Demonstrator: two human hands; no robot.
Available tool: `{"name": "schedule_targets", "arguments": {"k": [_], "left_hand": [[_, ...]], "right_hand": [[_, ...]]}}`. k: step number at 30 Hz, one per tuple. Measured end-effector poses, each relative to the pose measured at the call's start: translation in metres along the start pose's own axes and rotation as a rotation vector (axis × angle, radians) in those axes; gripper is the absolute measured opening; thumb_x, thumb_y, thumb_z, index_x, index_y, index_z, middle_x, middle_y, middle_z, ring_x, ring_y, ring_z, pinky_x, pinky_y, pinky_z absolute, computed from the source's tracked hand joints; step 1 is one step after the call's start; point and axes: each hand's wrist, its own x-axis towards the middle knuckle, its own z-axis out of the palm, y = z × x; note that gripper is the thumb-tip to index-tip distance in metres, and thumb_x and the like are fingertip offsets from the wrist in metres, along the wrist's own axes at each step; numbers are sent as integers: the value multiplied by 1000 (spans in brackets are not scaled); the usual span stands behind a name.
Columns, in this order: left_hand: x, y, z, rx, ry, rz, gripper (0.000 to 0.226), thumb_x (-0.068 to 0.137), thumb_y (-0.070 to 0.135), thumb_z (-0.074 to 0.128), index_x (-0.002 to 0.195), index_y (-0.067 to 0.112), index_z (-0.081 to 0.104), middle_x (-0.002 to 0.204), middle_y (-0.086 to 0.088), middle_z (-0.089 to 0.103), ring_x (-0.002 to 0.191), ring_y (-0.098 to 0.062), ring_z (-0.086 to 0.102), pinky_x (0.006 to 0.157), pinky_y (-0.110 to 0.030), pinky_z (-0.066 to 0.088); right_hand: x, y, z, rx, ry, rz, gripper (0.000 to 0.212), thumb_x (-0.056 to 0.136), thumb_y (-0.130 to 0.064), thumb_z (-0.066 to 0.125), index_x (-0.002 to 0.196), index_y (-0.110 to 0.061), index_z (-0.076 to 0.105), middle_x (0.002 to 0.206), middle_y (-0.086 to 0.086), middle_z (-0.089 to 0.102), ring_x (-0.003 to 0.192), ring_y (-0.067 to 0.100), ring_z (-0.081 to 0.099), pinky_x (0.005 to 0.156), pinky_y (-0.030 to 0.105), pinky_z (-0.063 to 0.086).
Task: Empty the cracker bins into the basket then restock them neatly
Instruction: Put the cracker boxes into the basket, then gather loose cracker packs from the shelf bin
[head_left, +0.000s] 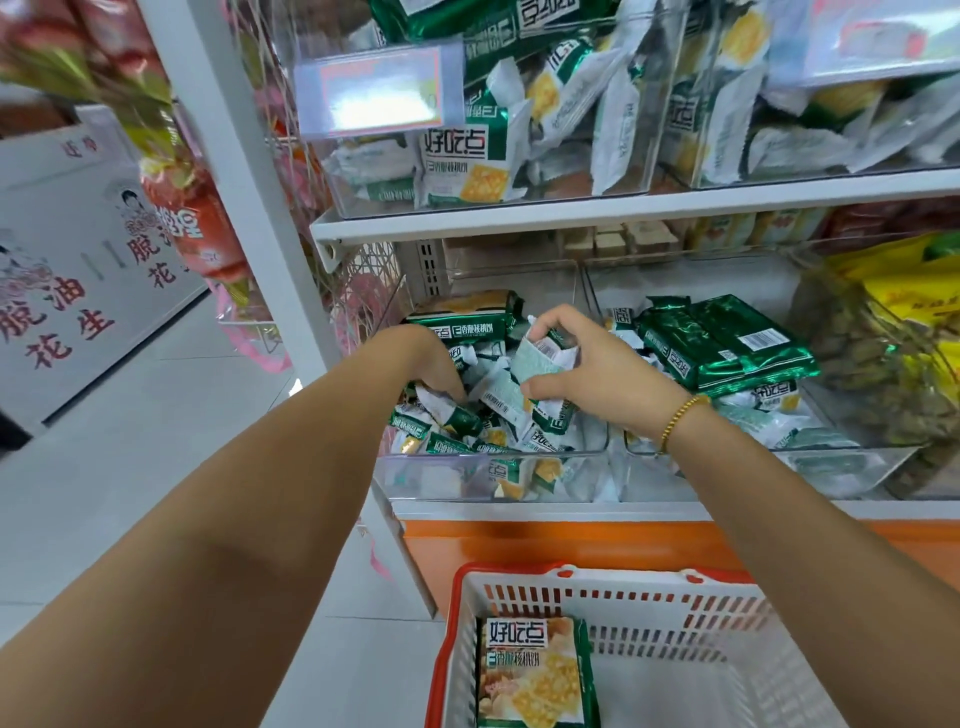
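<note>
A clear plastic bin (488, 475) on the lower shelf holds several small green-and-white cracker packets (457, 426). My left hand (436, 364) reaches down into the pile, its fingers buried among the packets. My right hand (587, 364) grips a few small packets (540, 358) just above the same bin. A neighbouring clear bin (841, 467) to the right holds large green cracker packs (727, 343) over more small packets. Below, a white basket with a red rim (670, 603) holds one large cracker pack (535, 670).
An upper shelf (623, 208) carries more clear bins of the same crackers, with a price tag holder (379, 93). Yellow snack bags (893, 332) sit at the right. A white shelf post (249, 182) and a white carton (78, 270) stand at left, above grey floor.
</note>
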Motion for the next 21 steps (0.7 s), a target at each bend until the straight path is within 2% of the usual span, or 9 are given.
{"name": "schedule_targets", "arguments": {"k": [2, 3, 5, 7, 9, 10, 14, 18, 21], "left_hand": [[-1, 3, 1, 6, -16, -9, 66, 99, 48, 38, 149, 9, 21, 156, -14, 20, 138, -31, 32, 109, -37, 34], [-1, 3, 1, -6, -39, -8, 67, 99, 48, 38, 150, 8, 20, 155, -17, 20, 140, -31, 29, 112, -38, 31], [-2, 4, 3, -79, -102, -8, 71, 98, 47, 41, 151, 7, 14, 156, -19, 14, 143, -33, 20, 115, -41, 25], [-8, 6, 6, -171, -148, -12, 74, 96, 47, 47, 151, 11, 14, 158, -16, 9, 143, -35, 20, 108, -40, 38], [-6, 3, 10, -280, -135, 6, 73, 93, 44, 54, 150, 16, 17, 159, -10, 7, 138, -33, 28, 77, -36, 56], [-3, 0, 12, -335, -106, 17, 75, 91, 42, 59, 150, 18, 19, 159, -8, 8, 133, -32, 35, 65, -33, 54], [10, -15, 20, -504, -74, 105, 84, 75, 44, 75, 145, 21, 34, 155, -9, 23, 97, -20, 51, 70, -26, 47], [-6, -17, 38, -536, 124, 309, 70, 79, 37, 74, 137, 15, 43, 151, -7, 30, 125, -28, 45, 102, -41, 41], [-22, -20, 52, -620, 324, 440, 44, 76, 29, 79, 111, 14, 56, 128, -2, 49, 99, -31, 62, 82, -35, 50]], "right_hand": [[-6, 2, -4, 75, 23, -26, 38, 82, -22, 74, 108, -25, 48, 115, -4, 53, 90, 39, 60, 63, 34, 47], [-8, 4, -6, 105, 38, -28, 38, 81, -23, 75, 108, -26, 48, 120, -9, 48, 110, 44, 54, 75, 41, 51], [-11, 5, -8, 178, 69, -12, 37, 81, -24, 75, 108, -28, 50, 119, -14, 45, 122, 45, 45, 86, 49, 50], [-14, 6, -8, 292, 89, 1, 36, 80, -23, 75, 106, -31, 51, 117, -19, 43, 116, 43, 51, 81, 49, 53], [-18, 10, -8, 387, 83, -6, 35, 78, -23, 77, 99, -37, 53, 128, -11, 45, 102, 38, 62, 76, 49, 55], [-21, 12, -9, 407, 75, -11, 35, 76, -25, 78, 96, -40, 53, 133, -5, 45, 98, 35, 64, 76, 49, 56], [-38, 26, -16, 536, 63, -19, 36, 77, -18, 77, 100, -36, 56, 128, 8, 53, 91, 28, 68, 74, 40, 56], [-61, 36, -22, 706, 77, -49, 35, 78, -7, 72, 102, -26, 54, 95, 0, 70, 80, 22, 68, 68, 38, 51], [-77, 41, -21, 778, 67, -54, 37, 70, -12, 73, 100, -26, 55, 103, 7, 69, 90, 27, 68, 75, 41, 55]]}}
